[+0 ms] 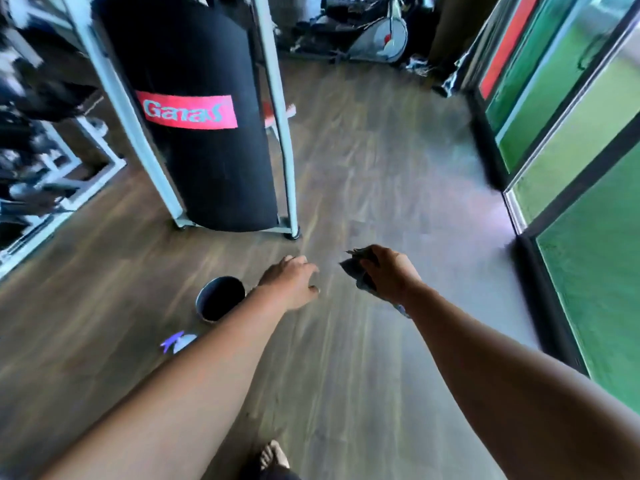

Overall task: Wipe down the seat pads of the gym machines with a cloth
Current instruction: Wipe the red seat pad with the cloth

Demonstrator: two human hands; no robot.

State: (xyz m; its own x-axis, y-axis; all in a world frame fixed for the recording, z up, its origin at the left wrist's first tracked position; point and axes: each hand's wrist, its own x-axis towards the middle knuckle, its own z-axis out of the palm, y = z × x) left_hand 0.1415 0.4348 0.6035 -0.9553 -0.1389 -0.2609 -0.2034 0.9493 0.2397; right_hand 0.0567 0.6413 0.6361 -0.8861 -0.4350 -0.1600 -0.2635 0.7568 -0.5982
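Note:
My right hand is closed around a crumpled dark grey cloth, held out over the wooden floor. A corner of the cloth hangs below my wrist. My left hand is stretched forward beside it, empty, with fingers loosely apart. Gym machines with white frames and dark pads stand at the far left, blurred. No seat pad is close to either hand.
A black punching bag hangs in a white frame ahead on the left. A dark round bin stands on the floor below my left forearm. Glass doors line the right side. An exercise bike is at the back.

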